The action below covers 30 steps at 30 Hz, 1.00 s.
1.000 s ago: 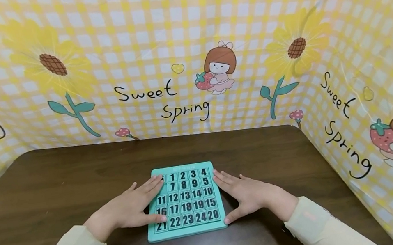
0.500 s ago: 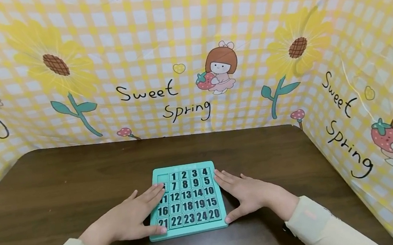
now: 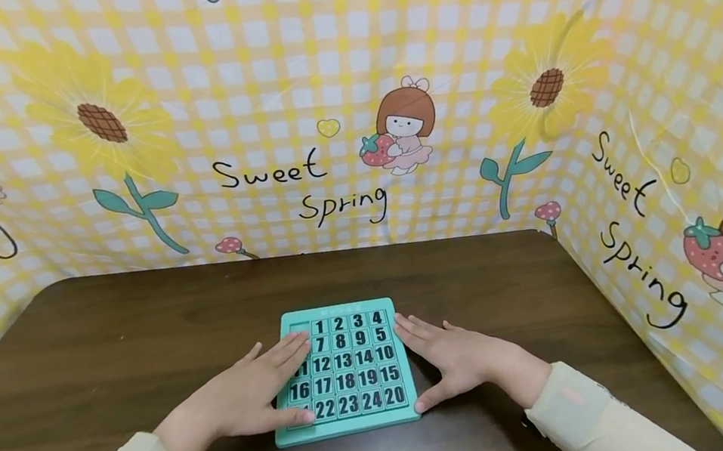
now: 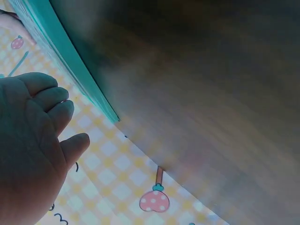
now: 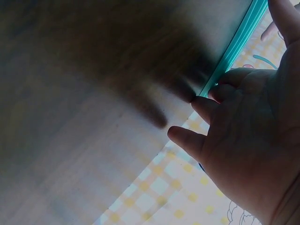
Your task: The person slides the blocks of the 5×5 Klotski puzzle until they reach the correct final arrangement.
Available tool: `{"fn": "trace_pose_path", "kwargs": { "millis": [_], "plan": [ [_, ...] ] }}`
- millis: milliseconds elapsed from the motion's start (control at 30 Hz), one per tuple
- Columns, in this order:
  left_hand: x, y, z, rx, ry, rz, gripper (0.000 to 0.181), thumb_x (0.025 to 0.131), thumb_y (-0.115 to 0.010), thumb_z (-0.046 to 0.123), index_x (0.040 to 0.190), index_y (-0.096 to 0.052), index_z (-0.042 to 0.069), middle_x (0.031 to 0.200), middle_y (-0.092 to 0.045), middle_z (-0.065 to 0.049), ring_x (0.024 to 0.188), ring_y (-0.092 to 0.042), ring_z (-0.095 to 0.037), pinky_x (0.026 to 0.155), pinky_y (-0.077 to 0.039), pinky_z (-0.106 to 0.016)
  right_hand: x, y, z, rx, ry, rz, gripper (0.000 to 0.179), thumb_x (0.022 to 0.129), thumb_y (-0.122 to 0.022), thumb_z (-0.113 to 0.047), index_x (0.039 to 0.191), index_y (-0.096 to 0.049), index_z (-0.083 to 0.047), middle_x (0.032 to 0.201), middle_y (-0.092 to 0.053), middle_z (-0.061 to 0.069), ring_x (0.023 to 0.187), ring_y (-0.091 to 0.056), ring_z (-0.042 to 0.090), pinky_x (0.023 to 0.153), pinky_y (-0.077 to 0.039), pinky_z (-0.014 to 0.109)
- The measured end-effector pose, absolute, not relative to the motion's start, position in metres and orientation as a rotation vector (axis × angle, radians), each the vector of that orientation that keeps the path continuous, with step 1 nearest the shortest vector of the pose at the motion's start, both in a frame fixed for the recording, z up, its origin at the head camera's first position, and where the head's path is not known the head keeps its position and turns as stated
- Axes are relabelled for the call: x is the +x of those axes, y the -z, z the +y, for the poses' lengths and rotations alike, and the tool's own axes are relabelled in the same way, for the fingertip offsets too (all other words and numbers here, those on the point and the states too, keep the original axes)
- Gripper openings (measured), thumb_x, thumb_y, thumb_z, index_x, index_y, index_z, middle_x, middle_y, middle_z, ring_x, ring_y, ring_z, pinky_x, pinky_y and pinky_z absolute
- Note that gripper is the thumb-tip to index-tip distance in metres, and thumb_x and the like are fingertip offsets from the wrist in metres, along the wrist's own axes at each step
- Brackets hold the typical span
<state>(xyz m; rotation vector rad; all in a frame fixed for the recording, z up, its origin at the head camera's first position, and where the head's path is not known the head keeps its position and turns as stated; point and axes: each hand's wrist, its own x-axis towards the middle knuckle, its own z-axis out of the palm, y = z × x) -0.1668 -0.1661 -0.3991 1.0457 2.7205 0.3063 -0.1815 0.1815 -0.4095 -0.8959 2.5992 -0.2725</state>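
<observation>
A teal sliding number puzzle (image 3: 362,423) lies flat on the table, its black-numbered tiles in rows. The top-left cell looks vacant, partly under the fingertips. My left hand (image 3: 243,393) reaches over the puzzle's left column with straight fingers. Its fingertips cover the tile at the start of the second row, and its thumb lies on the bottom-left tile, hiding most of that number. Along the right edge rests my right hand (image 3: 457,357), fingertips near the upper corner and thumb at the lower one. In the right wrist view its fingers (image 5: 204,108) meet the teal edge.
The dark brown wooden table (image 3: 141,323) surrounds the puzzle. A yellow-checked cloth (image 3: 271,62) with flowers and lettering stands behind it and along both sides.
A tile in the left column has slid down from the top row into the second row, uncovering the top-left cell. My left hand then shifted slightly right and up. The right hand stays put.
</observation>
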Motion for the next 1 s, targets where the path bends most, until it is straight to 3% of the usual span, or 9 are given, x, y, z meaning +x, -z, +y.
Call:
{"fn": "trace_pose_path", "kwargs": {
  "millis": [500,1000],
  "plan": [
    [-0.191,0.402,-0.142,1.058,-0.282,2.667,0.101,0.089,-0.049,0.074,0.158,-0.022,0.007,0.168,-0.015,-0.010,0.155,-0.014,-0.028,0.119,-0.016,-0.066,-0.182,0.412,0.182,-0.890,0.267,2.608,0.116,0.079,-0.065,-0.073,0.162,-0.006,-0.017,0.169,0.004,-0.003,0.157,-0.005,0.021,0.119,-0.019,0.064],
    [-0.187,0.406,-0.165,0.961,-0.318,2.695,0.101,0.088,-0.047,0.077,0.158,-0.024,0.008,0.167,-0.016,-0.009,0.155,-0.016,-0.030,0.118,-0.015,-0.068,-0.182,0.410,0.182,-0.891,0.271,2.604,0.116,0.079,-0.065,-0.073,0.161,-0.006,-0.017,0.169,0.004,-0.002,0.156,-0.005,0.022,0.119,-0.019,0.064]
  ]
}}
